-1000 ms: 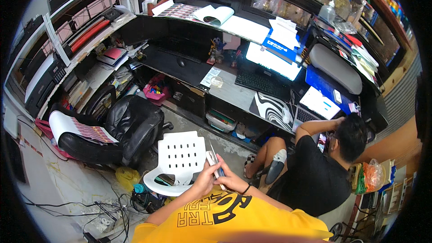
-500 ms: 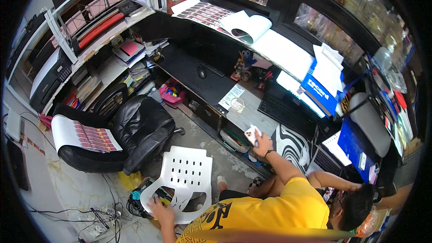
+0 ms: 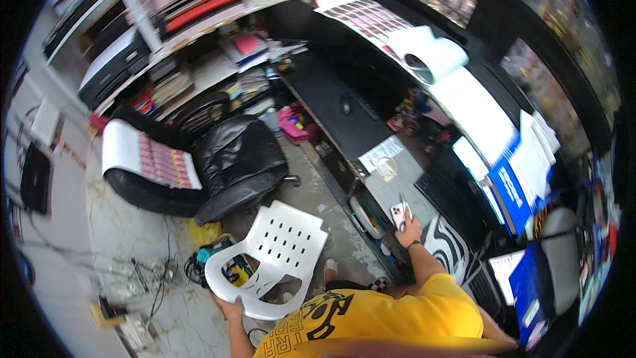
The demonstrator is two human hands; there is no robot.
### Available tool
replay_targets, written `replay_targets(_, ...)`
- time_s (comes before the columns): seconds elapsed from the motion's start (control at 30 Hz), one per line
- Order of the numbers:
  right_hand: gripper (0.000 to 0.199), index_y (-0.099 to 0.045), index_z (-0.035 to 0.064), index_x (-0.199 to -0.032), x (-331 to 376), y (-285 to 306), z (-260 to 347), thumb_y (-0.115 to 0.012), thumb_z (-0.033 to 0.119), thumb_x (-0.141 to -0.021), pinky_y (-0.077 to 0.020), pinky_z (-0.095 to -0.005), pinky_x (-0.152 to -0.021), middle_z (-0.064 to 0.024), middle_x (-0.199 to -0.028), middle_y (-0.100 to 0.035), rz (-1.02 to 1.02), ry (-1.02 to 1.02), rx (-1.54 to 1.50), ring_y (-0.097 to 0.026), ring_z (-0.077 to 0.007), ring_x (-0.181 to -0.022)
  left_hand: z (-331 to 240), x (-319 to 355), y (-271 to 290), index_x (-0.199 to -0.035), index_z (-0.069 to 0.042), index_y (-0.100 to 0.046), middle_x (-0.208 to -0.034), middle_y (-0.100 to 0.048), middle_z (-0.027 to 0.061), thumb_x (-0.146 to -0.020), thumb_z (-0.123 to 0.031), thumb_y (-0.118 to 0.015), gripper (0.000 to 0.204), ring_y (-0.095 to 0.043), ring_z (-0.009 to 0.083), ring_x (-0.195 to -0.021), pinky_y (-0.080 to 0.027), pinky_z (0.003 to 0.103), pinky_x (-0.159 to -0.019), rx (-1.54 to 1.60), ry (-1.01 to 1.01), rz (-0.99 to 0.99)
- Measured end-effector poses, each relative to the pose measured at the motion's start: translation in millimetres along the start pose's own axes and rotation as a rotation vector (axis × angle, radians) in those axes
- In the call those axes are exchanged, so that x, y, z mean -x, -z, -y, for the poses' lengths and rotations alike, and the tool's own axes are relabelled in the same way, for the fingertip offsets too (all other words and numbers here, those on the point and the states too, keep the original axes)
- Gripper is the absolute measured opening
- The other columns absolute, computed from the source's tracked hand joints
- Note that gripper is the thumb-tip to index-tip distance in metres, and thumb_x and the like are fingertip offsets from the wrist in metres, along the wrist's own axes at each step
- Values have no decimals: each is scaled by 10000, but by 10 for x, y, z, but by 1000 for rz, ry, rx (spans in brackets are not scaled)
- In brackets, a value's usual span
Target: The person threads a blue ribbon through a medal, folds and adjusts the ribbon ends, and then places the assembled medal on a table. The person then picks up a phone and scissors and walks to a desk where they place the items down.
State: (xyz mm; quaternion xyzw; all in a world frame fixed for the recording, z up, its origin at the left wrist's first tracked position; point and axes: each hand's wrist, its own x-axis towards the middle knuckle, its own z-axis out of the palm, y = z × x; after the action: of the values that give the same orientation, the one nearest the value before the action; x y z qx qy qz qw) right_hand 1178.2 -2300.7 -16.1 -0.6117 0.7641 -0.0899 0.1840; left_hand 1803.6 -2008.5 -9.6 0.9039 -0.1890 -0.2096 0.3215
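My right hand (image 3: pixel 411 231) is closed around a white phone (image 3: pixel 398 215) with several camera lenses and a pair of scissors (image 3: pixel 401 225), held over the near edge of the desk. The scissor blades point away from me. My left hand (image 3: pixel 230 307) grips the near-left armrest of a white plastic chair (image 3: pixel 289 235) with slots in its backrest; the fingers are partly hidden under the armrest. A part of my yellow shirt shows between the two arms.
A black office chair (image 3: pixel 242 159) with a printed sheet over it stands on the left. Loose cables (image 3: pixel 156 282) lie on the floor there. The long desk (image 3: pixel 397 182) holds a mouse (image 3: pixel 345 105), a roll of tape (image 3: pixel 385 168) and a keyboard. Blue binders (image 3: pixel 509 189) stand at the right.
The view has swung, so the room sits further right. My left hand has gone from spread fingers beside the armrest to gripping it. Another person's head at the right has left view.
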Motion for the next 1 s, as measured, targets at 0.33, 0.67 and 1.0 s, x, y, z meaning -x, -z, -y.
replay_targets(0.33, 1033, -198, 194, -1525, 128, -91, 30, -701, 198, -623, -354, -533, -1019, -263, -1332, -402, 4, 99, 14, -415, -460, -1204, -183, 23, 10, -1453, -35, -197, -1237, -585, 251, -693, -66, -749, 940, -592, 389, -1126, -461, 430, -965, -42, 165, -15)
replay_targets(0.67, 1061, -173, 191, -1533, 619, -110, -91, -704, 152, -616, -336, -538, -1023, -263, -1365, -366, -101, -22, -29, -412, -472, -1181, -596, 390, 26, -1369, 7, -259, -1131, -611, 284, -753, -173, -722, 791, -612, 430, -1034, -482, 468, -891, -218, 43, -170)
replay_targets(1.0, 1078, -164, 197, -1535, 483, -307, -190, -702, 159, -602, -375, -536, -996, -254, -1317, -424, -192, -67, -75, -464, -471, -1131, -786, 481, 16, -1421, 16, -266, -1149, -611, 283, -752, -210, -752, 857, -614, 434, -1021, -485, 470, -883, -183, 52, -279)
